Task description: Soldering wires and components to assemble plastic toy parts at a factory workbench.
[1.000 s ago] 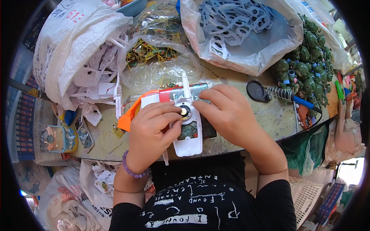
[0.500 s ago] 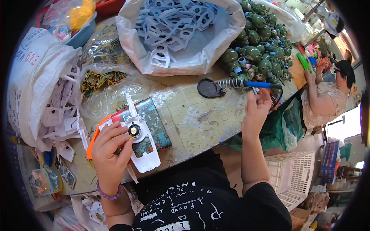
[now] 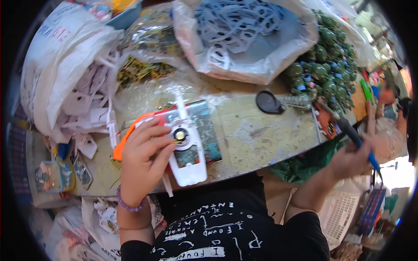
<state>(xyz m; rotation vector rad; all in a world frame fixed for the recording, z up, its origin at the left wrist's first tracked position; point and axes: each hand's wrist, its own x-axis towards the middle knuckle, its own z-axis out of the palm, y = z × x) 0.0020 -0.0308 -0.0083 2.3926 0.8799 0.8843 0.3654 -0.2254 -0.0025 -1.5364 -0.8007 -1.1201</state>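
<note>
At the left-middle of the table my left hand [image 3: 147, 150] pinches closed at the side of a white plastic shell [image 3: 191, 167]. A small round black speaker [image 3: 180, 135] with a bright centre sits in the shell, right at my fingertips. Under the shell lies a worn red and green flat block [image 3: 204, 117], and an orange piece [image 3: 126, 141] shows behind my hand. Off the table's right edge, my right hand [image 3: 348, 163] grips the blue handle of a soldering iron [image 3: 348, 129]. The hand is blurred. Its dark tip end points up-left, beside the coil of the stand [image 3: 268, 102].
A sack of pale plastic frames [image 3: 244, 71] stands at the back, with green round figures [image 3: 320, 69] to its right. On the left are a sack of white parts [image 3: 56, 56] and bagged wired boards [image 3: 146, 71]. A co-worker's arm [image 3: 372, 115] shows at far right.
My right hand has drawn the soldering iron out of its coil stand, toward the lower right. The whole view has shifted, so table things appear farther right. My left hand keeps its hold.
</note>
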